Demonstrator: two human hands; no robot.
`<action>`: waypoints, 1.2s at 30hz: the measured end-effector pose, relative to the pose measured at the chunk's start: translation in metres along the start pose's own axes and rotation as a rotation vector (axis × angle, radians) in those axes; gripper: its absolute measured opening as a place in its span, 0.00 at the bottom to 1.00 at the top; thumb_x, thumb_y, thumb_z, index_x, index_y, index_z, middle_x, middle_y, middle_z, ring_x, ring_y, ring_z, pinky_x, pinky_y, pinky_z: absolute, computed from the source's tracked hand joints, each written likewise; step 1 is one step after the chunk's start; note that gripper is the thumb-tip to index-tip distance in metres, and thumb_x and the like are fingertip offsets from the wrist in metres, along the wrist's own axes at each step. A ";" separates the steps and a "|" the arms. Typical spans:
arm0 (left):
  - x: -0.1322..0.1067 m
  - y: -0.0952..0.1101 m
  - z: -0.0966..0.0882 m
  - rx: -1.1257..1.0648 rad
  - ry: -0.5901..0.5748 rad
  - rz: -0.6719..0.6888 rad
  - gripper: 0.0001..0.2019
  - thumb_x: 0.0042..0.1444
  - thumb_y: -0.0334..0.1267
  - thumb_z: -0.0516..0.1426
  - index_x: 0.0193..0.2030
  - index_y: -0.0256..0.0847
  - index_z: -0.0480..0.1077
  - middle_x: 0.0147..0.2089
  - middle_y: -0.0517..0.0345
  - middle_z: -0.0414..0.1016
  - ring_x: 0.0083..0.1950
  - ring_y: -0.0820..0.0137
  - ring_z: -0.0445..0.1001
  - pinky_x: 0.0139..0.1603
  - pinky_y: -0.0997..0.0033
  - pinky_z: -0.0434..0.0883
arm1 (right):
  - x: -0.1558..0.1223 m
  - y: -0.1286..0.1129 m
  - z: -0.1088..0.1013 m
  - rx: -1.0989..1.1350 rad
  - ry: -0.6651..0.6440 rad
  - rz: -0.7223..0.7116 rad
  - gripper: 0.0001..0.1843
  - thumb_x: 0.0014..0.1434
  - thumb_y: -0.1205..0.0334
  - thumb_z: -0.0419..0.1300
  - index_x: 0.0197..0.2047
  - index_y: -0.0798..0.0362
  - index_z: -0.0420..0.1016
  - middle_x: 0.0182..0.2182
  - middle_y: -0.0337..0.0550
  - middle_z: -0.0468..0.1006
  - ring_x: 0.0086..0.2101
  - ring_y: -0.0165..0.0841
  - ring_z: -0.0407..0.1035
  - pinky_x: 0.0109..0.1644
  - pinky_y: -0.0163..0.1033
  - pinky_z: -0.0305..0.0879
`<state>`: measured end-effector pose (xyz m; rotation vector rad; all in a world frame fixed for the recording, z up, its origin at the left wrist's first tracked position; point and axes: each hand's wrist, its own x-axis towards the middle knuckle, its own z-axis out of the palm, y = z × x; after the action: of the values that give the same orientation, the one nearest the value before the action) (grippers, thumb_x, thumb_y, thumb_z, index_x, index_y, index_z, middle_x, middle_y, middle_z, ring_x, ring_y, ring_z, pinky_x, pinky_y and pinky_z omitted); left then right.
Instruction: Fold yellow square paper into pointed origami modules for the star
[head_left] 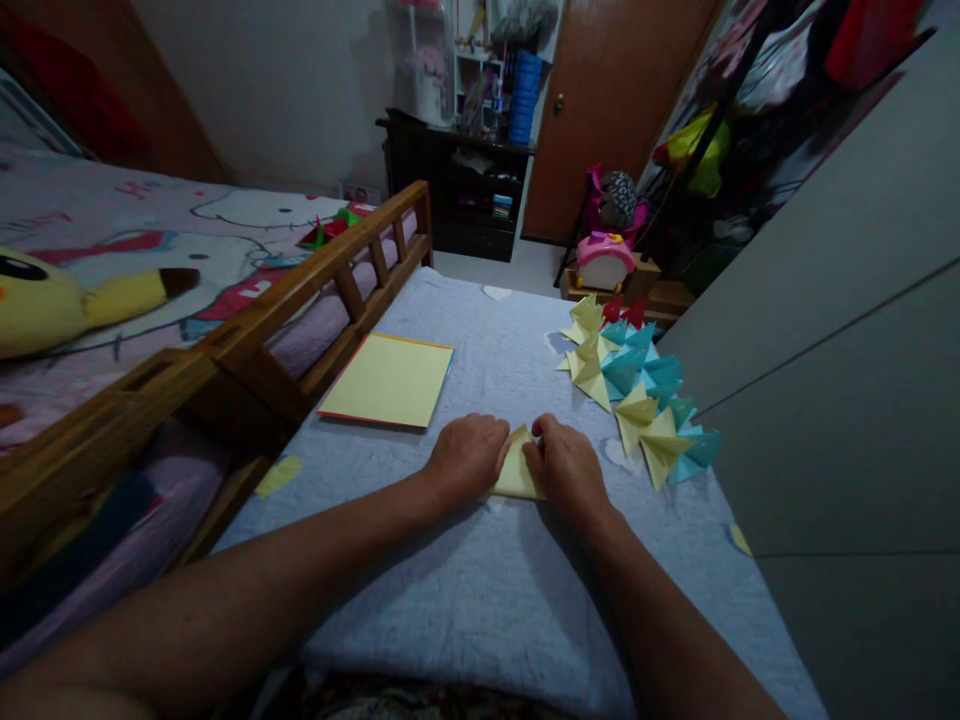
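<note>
Well, yellow paper (517, 474) lies between both hands (466, 455) (570, 470), perhaps pinched

From my end, the left hand (469, 455) and right hand (571, 465) cover the sides of the folded yellow paper (517, 474), and I can't see where some of the fingers (546, 424) end. The bottom edge crops both forearms (300, 560); the left edge cuts off the yellow plush (45, 312). Blue folded pieces (628, 365) overlap, so I can't count them. Items on the far cabinet (420, 195) look too small to identify.
</note>
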<state>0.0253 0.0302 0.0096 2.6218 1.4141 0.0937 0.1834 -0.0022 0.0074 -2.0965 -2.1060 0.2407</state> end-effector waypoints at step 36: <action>-0.036 -0.002 0.000 -0.022 -0.051 0.446 0.24 0.62 0.49 0.61 0.59 0.38 0.66 0.65 0.43 0.66 0.66 0.53 0.63 0.64 0.55 0.65 | -0.009 -0.009 -0.006 0.140 -0.029 -0.325 0.06 0.61 0.72 0.58 0.40 0.54 0.75 0.37 0.45 0.78 0.37 0.35 0.67 0.43 0.37 0.57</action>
<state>0.0035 0.0012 0.0096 2.8473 0.7860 0.0934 0.1763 -0.0108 0.0148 -1.6544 -2.3290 0.3638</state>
